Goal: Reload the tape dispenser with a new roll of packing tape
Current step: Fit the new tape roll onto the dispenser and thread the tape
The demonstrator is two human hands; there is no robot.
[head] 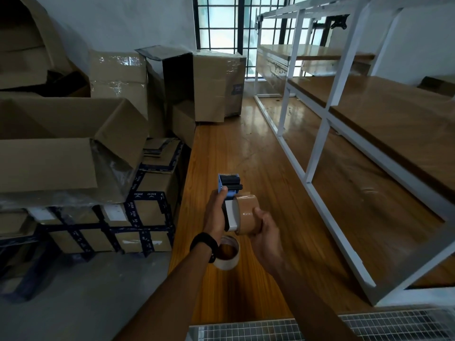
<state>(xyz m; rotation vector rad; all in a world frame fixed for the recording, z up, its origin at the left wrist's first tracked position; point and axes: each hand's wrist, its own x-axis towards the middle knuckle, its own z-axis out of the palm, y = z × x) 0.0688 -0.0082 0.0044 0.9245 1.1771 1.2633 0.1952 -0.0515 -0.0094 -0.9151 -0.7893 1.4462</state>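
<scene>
My left hand (216, 212) grips the blue and grey tape dispenser (229, 193) by its handle, holding it upright above the wooden table (270, 168). Its black roller and blade end point away from me. My right hand (267, 232) is wrapped around a brown roll of packing tape (247, 212), pressed against the dispenser's right side at the spool; I cannot tell whether it is seated. Below my left wrist, a nearly used-up roll with a white core (227, 254) lies flat on the table.
Stacked cardboard boxes (73, 156) crowd the left side, some taped with dark printed tape. A white metal shelf frame (320, 143) with wooden boards stands on the right. A wire mesh surface (344, 326) is at the near edge. A barred window (226, 20) is behind.
</scene>
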